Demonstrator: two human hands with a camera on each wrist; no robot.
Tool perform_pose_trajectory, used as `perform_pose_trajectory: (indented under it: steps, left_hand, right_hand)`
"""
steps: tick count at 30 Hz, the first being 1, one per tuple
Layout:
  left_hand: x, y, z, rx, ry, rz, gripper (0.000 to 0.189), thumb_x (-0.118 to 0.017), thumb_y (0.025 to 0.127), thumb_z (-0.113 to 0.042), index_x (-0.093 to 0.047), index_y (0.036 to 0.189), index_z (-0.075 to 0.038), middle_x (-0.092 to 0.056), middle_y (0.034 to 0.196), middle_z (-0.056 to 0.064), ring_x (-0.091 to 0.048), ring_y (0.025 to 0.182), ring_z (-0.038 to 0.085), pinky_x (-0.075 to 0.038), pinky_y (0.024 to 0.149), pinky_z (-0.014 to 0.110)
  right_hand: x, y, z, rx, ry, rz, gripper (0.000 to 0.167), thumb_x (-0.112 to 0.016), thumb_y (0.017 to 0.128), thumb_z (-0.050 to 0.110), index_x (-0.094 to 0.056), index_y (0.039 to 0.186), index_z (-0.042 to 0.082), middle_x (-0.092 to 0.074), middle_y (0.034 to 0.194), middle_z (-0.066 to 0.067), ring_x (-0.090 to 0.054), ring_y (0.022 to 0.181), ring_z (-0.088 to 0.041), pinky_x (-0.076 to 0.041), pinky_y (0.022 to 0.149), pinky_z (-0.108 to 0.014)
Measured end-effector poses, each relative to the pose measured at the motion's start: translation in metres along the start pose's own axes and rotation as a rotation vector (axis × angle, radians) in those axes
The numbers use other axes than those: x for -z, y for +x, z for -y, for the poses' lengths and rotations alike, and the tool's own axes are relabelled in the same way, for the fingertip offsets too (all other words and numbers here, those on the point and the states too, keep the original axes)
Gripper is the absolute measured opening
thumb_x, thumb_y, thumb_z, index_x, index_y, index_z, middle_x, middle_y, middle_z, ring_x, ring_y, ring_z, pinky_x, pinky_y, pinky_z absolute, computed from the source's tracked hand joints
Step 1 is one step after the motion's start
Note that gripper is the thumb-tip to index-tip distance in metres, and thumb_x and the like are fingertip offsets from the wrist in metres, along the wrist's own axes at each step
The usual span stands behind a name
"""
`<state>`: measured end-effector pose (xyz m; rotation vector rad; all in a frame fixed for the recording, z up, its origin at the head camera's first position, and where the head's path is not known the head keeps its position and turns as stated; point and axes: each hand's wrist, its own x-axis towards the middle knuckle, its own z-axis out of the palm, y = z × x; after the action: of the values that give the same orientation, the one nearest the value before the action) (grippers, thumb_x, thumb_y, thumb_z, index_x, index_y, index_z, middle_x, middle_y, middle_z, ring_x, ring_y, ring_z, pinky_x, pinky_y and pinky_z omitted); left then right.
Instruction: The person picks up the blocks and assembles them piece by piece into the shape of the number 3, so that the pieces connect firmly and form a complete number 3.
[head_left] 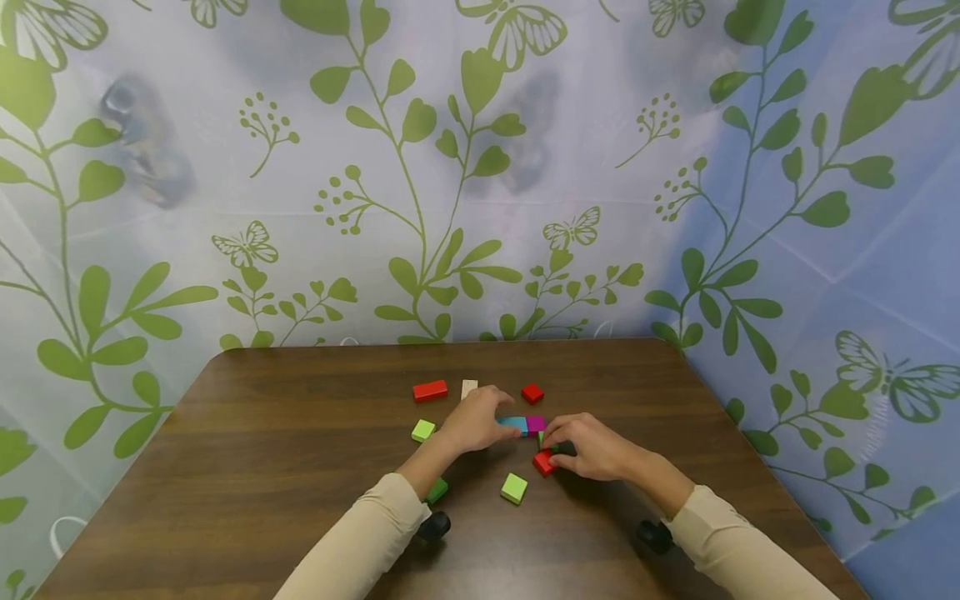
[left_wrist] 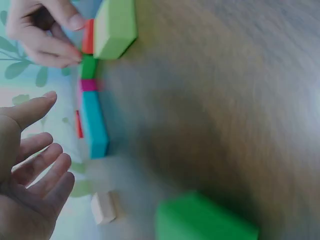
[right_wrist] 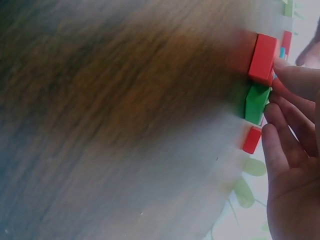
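Note:
Thumb and fingertips of my right hand (head_left: 588, 446) pinch a red block (head_left: 543, 463), seen close up in the right wrist view. Against it stands a green block (right_wrist: 257, 103), partly covered by that hand in the head view. A magenta block (head_left: 535, 425) and a longer blue block (head_left: 514, 424) continue the row, best seen end to end in the left wrist view. My left hand (head_left: 476, 419) is spread beside the blue block, thumb and fingers apart, gripping nothing. Whether its thumb touches the blue block I cannot tell.
Near me lies a light green block (head_left: 513, 488), with another light green block (head_left: 423, 430) left of the left hand. A green block (head_left: 437, 490) is partly behind the left forearm. Farther back are a long red block (head_left: 430, 391), a cream block (head_left: 469, 387) and a small red block (head_left: 532, 392).

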<state>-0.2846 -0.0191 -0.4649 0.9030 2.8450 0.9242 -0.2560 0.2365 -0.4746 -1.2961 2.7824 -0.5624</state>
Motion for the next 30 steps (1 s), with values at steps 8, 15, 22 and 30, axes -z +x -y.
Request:
perform_pose_trajectory:
  steps: [8,15,22,30]
  left_hand:
    - [0.041,-0.027,0.008,-0.041,-0.050,-0.051,0.040,-0.086,0.087,-0.018,-0.072,0.120,-0.001,-0.069,0.119,0.013,-0.067,0.106,0.034,-0.055,0.088,0.045]
    - [0.074,-0.061,0.020,-0.044,-0.042,-0.106,0.038,-0.086,0.087,-0.020,-0.073,0.117,-0.001,-0.070,0.113,0.010,-0.067,0.106,0.032,-0.054,0.090,0.047]
    - [0.094,-0.086,0.035,0.014,-0.030,-0.147,0.038,-0.087,0.086,-0.017,-0.073,0.117,-0.001,-0.071,0.112,0.008,-0.067,0.106,0.035,-0.053,0.091,0.048]
    - [0.097,-0.087,0.051,0.002,-0.007,-0.168,0.035,-0.088,0.084,-0.014,-0.073,0.113,0.001,-0.070,0.106,0.007,-0.068,0.100,0.032,-0.055,0.086,0.047]
  right_hand:
    - [0.000,0.001,0.000,-0.007,-0.013,0.007,0.017,-0.080,0.092,0.014,-0.080,0.108,0.008,-0.070,0.115,0.000,-0.067,0.108,-0.021,-0.055,0.093,-0.042]
    - [0.001,0.000,0.002,-0.021,-0.019,0.015,0.018,-0.079,0.092,0.014,-0.080,0.110,0.007,-0.070,0.116,-0.002,-0.066,0.109,-0.023,-0.054,0.094,-0.043]
    - [0.001,0.000,0.002,-0.010,-0.020,0.009,0.018,-0.080,0.092,0.013,-0.080,0.109,0.007,-0.071,0.116,-0.004,-0.067,0.109,-0.023,-0.054,0.094,-0.044]
    - [0.001,0.000,0.002,-0.021,-0.020,0.009,0.018,-0.080,0.092,0.014,-0.080,0.109,0.007,-0.070,0.116,-0.002,-0.066,0.108,-0.022,-0.054,0.095,-0.044]
